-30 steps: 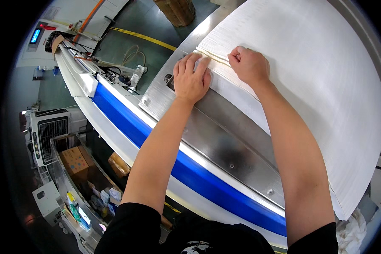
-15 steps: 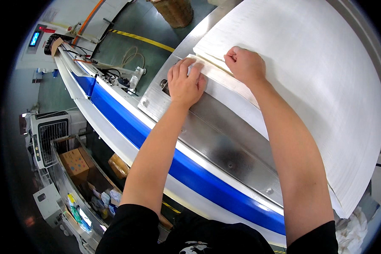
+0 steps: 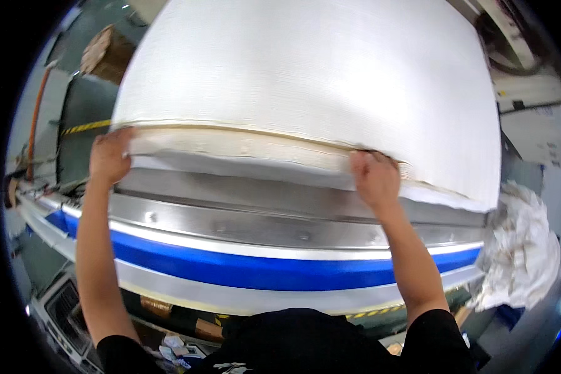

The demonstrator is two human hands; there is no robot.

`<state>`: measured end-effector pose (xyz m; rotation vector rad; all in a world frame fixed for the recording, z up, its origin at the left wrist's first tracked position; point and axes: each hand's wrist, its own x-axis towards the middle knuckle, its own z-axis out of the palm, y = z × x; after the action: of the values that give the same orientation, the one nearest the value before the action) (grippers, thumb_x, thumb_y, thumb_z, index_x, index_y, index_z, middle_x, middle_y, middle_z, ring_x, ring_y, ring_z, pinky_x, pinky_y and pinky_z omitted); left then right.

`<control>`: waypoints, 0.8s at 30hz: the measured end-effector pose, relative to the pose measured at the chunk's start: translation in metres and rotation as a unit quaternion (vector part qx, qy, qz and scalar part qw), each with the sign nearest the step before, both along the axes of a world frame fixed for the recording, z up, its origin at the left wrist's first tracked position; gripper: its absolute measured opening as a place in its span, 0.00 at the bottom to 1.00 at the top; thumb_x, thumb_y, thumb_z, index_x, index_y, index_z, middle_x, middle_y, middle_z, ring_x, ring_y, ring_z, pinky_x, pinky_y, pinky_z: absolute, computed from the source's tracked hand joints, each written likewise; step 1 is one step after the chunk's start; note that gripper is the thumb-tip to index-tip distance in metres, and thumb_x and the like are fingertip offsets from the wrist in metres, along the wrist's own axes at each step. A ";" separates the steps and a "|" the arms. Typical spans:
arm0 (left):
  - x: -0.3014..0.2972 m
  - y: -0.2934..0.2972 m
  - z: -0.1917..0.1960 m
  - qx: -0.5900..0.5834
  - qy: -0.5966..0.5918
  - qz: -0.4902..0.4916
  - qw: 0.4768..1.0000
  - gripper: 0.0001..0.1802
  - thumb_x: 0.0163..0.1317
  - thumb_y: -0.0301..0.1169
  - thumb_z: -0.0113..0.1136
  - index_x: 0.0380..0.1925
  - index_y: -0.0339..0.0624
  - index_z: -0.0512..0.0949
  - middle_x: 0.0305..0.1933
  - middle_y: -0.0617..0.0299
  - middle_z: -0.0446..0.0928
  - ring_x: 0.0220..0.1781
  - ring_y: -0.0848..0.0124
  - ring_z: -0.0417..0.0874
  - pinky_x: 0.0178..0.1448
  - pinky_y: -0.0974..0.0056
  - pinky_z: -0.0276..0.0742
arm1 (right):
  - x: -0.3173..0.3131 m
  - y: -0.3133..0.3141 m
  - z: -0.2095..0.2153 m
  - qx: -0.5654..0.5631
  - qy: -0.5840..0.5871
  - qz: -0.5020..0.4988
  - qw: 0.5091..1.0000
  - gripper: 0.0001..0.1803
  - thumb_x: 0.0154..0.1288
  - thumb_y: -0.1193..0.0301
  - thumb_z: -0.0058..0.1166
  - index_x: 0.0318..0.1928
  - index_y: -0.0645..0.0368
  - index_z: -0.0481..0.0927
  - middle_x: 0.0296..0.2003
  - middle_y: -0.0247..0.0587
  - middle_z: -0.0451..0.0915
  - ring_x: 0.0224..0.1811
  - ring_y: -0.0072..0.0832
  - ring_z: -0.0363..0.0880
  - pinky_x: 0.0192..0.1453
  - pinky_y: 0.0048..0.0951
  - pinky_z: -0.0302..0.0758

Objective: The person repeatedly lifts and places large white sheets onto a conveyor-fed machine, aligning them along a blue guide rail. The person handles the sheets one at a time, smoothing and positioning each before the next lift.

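A broad stack of thin white sheets (image 3: 305,68), cloth or paper, lies in front of me; its near edge is cream-coloured and layered. At the left end of that edge is my left hand (image 3: 111,156), its fingers against the corner and smeared by motion. Farther right, my right hand (image 3: 378,179) has its fingers curled over the near edge, gripping the layers there. Below the edge, a loose white sheet hangs over a metal plate (image 3: 262,225) with bolts along it.
A blue strip (image 3: 280,271) and a pale rail run along the machine's front. Crumpled white cloth (image 3: 520,243) hangs at the right end. On the floor at far left stands a brown bin (image 3: 106,55); cardboard boxes (image 3: 209,329) lie beneath the front rail.
My view has swung, and the stack's near edge now runs across it. My hands have moved far apart, the left to the stack's left corner, the right along the edge to the right.
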<state>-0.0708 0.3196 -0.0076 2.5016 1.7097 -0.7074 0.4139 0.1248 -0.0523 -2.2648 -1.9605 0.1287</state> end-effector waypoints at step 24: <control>-0.091 0.062 -0.097 0.113 0.060 -0.028 0.991 0.14 0.64 0.30 0.41 0.39 0.39 0.77 0.40 0.46 0.79 0.44 0.49 0.79 0.45 0.51 0.74 | 0.517 -0.234 0.034 -0.357 -0.134 -0.317 0.868 0.19 0.60 0.65 0.39 0.49 0.54 0.77 0.45 0.51 0.79 0.53 0.45 0.74 0.60 0.40 0.69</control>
<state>-0.1620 0.3812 -0.1050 2.7166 1.8637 -0.7192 0.9312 -0.1095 -0.0185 -3.4494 -1.2427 0.5668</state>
